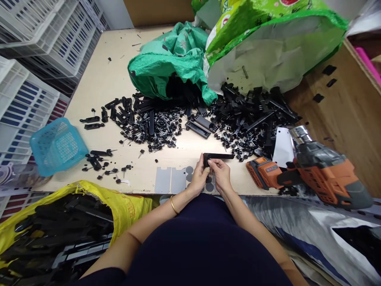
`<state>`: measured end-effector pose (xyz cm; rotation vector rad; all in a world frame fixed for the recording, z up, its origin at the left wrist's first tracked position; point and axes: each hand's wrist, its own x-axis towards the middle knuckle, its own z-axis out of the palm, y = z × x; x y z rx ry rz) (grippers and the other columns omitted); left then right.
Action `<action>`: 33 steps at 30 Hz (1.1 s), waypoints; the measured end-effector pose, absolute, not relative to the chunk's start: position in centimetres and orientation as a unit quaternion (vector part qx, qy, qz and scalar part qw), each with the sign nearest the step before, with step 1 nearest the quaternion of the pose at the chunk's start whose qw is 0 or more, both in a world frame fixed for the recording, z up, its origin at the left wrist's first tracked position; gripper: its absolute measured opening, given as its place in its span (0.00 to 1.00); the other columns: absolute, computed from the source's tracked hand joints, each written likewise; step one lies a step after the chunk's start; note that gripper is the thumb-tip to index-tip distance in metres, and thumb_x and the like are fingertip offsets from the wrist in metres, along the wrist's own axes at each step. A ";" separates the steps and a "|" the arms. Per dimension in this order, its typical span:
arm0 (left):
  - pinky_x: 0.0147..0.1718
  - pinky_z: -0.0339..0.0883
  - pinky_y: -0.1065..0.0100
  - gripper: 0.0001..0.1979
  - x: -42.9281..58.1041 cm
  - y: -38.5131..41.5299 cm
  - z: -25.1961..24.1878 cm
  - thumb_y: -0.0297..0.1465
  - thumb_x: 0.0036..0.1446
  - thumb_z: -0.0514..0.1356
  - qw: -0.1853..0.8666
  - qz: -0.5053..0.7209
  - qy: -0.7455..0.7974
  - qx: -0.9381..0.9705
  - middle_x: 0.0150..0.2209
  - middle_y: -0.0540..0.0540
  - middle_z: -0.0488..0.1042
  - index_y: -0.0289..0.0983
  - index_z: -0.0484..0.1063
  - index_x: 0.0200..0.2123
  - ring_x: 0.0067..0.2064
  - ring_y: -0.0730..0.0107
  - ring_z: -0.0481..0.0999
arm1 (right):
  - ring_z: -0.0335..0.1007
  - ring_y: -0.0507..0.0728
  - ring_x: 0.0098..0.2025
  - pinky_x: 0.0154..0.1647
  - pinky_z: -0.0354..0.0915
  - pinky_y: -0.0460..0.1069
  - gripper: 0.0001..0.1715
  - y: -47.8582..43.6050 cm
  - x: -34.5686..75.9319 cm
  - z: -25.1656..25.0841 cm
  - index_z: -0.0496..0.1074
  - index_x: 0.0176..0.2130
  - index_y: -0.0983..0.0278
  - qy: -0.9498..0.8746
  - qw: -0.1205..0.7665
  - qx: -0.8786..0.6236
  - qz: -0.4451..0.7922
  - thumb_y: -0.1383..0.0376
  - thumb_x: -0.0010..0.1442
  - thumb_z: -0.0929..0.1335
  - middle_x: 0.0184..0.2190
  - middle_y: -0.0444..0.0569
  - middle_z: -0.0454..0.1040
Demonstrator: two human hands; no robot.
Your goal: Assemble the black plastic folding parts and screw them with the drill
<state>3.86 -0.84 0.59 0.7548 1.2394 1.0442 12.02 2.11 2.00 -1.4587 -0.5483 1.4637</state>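
Observation:
Near the table's front edge, my left hand (198, 177) is closed around one end of an L-shaped black plastic part (222, 156). The part's long arm points to the right. My right hand (219, 173) is closed beside it, its fingers pinched at the part's corner; whether a smaller piece sits between those fingers I cannot make out. Under and left of my hands lie grey rectangular pads (170, 180) and round grey discs (210, 187). Just beyond my hands is a heap of small black-headed screws (162, 129), with black plastic parts (253, 111) piled to the right.
An orange cordless drill (324, 171) lies at the right front edge. A blue basket (58, 145) stands at the left. Green sacks (175, 51) spill parts at the back. A yellow sack (127, 210) of black parts is at lower left, below white crates (35, 91).

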 end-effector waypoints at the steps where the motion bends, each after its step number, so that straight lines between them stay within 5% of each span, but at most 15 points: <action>1: 0.40 0.67 0.70 0.35 3.9 -0.9 0.5 0.30 0.60 0.54 0.607 0.443 0.557 0.353 0.54 0.42 0.64 0.45 0.43 0.67 0.42 0.71 0.69 | 0.56 0.47 0.19 0.15 0.54 0.43 0.19 2.1 12.0 2.0 0.69 0.26 0.65 -0.225 0.482 -0.599 0.599 0.57 0.35 0.75 0.18 0.39 0.66; 11: 0.61 0.51 0.59 0.35 4.0 -0.7 0.2 0.24 0.57 0.53 0.519 0.394 0.629 0.424 0.55 0.40 0.61 0.40 0.45 0.66 0.59 0.62 0.61 | 0.60 0.48 0.23 0.21 0.58 0.43 0.17 2.1 11.5 0.5 0.69 0.27 0.66 -0.284 0.481 -0.619 0.553 0.57 0.40 0.73 0.20 0.41 0.68; 33: 0.59 0.54 0.60 0.35 4.3 -0.2 0.3 0.24 0.58 0.52 0.478 0.378 0.661 0.438 0.55 0.37 0.62 0.36 0.42 0.67 0.58 0.60 0.63 | 0.64 0.50 0.27 0.31 0.64 0.47 0.14 2.0 10.8 0.6 0.72 0.30 0.67 -0.344 0.493 -0.637 0.482 0.59 0.45 0.71 0.25 0.45 0.72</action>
